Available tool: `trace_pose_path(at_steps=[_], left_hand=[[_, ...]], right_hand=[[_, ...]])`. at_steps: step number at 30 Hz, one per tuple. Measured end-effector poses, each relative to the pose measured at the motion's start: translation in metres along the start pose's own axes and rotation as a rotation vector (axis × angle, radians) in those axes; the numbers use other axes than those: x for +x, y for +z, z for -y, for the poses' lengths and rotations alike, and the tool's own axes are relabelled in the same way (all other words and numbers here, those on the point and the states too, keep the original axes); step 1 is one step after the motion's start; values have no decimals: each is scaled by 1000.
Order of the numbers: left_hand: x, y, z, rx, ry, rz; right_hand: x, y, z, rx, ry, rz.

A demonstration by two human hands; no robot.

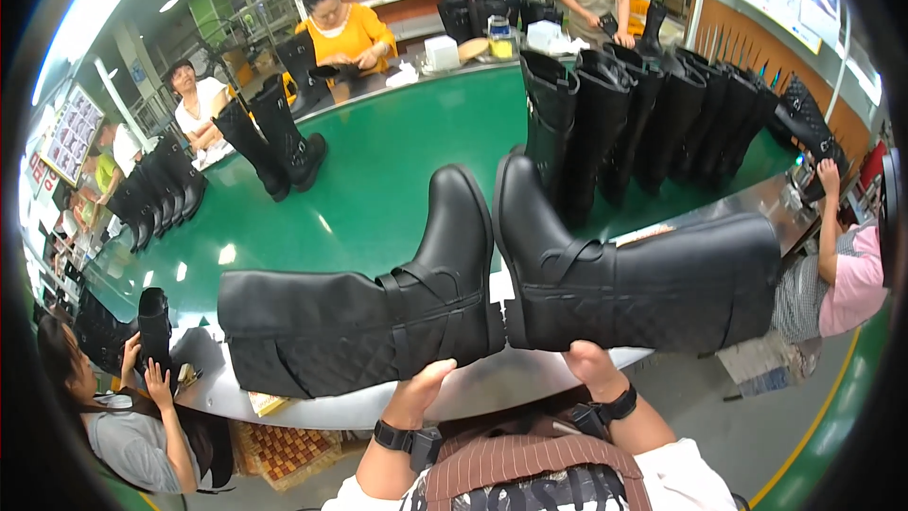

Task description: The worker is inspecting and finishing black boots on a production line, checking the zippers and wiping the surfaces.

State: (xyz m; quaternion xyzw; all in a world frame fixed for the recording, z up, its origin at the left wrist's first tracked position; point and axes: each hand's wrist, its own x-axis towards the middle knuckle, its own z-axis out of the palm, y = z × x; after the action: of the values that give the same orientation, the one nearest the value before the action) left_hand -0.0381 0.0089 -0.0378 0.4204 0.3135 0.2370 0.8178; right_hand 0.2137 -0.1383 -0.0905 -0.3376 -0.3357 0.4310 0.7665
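I hold up two tall black boots side by side, their soles facing each other and the heels almost touching. My left hand (422, 392) is closed around the underside of the left boot (322, 326), near the heel; only its thumb side shows. The left boot's shaft points left and has quilting, with straps crossing the ankle. My right hand (596, 369) grips the right boot (662, 289) near its heel in the same way, its other fingers hidden behind. That shaft points right, and both toes point away from me.
A green conveyor belt (378, 161) with a metal rim (473, 397) runs in front of me. Several black boots (596, 123) stand at the right, and a pair (274, 137) stands at the left. Co-workers sit around, one in yellow (359, 33), one at lower left (142, 445), one at right (846, 265).
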Motion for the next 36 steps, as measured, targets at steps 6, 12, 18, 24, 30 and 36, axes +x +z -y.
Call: trace_pose_path(at_steps=[6,12,18,24,30,36], left_hand=[[3,63,-20,329,179,-98],[-6,83,-19,753,429,-150],[-23,87,-37,1577,775,-126],[-20,101,-54,1827,933,-148],[7,69,-51,751,1034,203],[54,49,-18,18,310,170]], right_hand=[[39,50,22,-670,252,24],[62,75,47,-808,-215,112],[104,53,18,-13,81,20],[100,27,0,194,380,-55],[55,39,-10,290,366,-24],[50,43,2,289,317,3]])
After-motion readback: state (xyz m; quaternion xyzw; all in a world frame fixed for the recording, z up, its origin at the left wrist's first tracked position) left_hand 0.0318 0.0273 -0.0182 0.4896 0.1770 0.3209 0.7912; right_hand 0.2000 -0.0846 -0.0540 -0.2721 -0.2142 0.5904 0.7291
